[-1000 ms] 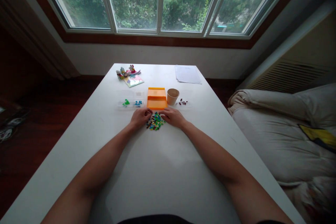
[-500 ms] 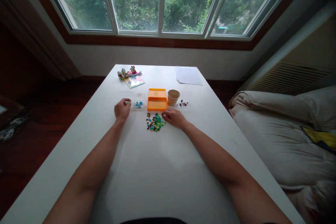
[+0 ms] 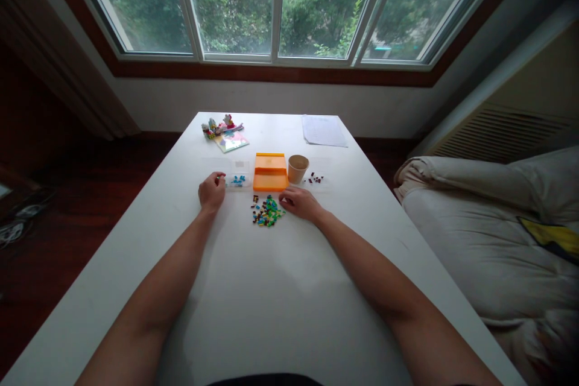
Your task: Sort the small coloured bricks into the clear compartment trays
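Observation:
My left hand (image 3: 211, 192) is at the left end of a clear plastic box (image 3: 230, 164), its fingers curled and pinched together. Whatever lies between those fingertips is too small to make out. Several blue bricks (image 3: 238, 181) lie in the box just right of this hand. My right hand (image 3: 300, 202) rests on the table with its fingers bent inward, against the right edge of a pile of small mixed bricks (image 3: 268, 212), green, yellow, blue and brown. Its fingertips are partly hidden, and I cannot see what they hold.
Beyond the pile stand an orange tray (image 3: 270, 172) and a brown paper cup (image 3: 298, 169). Dark brown bricks (image 3: 315, 178) are in a clear box right of the cup. Built figures (image 3: 221, 126) on a booklet (image 3: 232, 142) and paper sheets (image 3: 324, 131) lie along the white table's (image 3: 271, 301) far side.
My left hand has shifted slightly right, and the green bit that showed at its fingertips is now mostly out of sight. My right hand has stayed beside the pile.

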A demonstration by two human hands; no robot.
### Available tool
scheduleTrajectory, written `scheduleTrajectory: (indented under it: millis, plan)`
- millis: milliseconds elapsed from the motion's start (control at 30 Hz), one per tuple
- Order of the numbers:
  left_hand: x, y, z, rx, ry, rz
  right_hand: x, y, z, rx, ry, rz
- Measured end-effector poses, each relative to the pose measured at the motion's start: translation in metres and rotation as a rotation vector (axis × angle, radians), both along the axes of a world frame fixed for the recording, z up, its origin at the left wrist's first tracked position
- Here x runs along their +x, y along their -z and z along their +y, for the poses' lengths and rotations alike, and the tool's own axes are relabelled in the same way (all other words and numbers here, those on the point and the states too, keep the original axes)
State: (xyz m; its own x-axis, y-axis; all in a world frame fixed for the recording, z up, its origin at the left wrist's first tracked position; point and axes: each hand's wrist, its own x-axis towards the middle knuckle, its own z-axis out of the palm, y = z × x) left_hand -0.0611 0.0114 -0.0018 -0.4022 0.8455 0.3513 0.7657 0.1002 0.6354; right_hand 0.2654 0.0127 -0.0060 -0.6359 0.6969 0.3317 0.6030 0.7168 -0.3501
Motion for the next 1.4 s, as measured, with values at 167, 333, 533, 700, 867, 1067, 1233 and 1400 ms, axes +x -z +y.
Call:
scheduleTrajectory:
  millis: [167, 333, 533, 700, 867, 1067, 1233, 1400]
  plan:
    - [0.016, -0.005, -0.007, -0.011, 0.155, 0.072, 0.003, 0.000, 0.003, -0.006, 0.034, 0.032]
    - [0.025, -0.005, -0.008, 0.001, 0.266, 0.121, 0.009, -0.002, 0.006, 0.038, 0.125, 0.114]
    - [0.027, -0.003, -0.008, -0.003, 0.315, 0.117, 0.025, -0.003, 0.018, 0.100, 0.376, 0.251]
    - [0.028, -0.003, -0.010, -0.002, 0.343, 0.118, 0.037, -0.002, 0.028, 0.140, 0.569, 0.348]
    - [0.030, -0.004, -0.011, -0.023, 0.365, 0.140, 0.042, 0.001, 0.032, 0.129, 0.698, 0.429]
    - [0.035, -0.003, -0.013, -0.034, 0.404, 0.170, 0.046, 0.001, 0.036, 0.074, 0.809, 0.539]
    - [0.041, -0.004, -0.016, -0.049, 0.481, 0.189, 0.041, -0.005, 0.030, 0.079, 0.793, 0.578]
    - [0.046, -0.004, -0.018, -0.056, 0.551, 0.228, 0.030, -0.011, 0.016, 0.109, 0.723, 0.562]
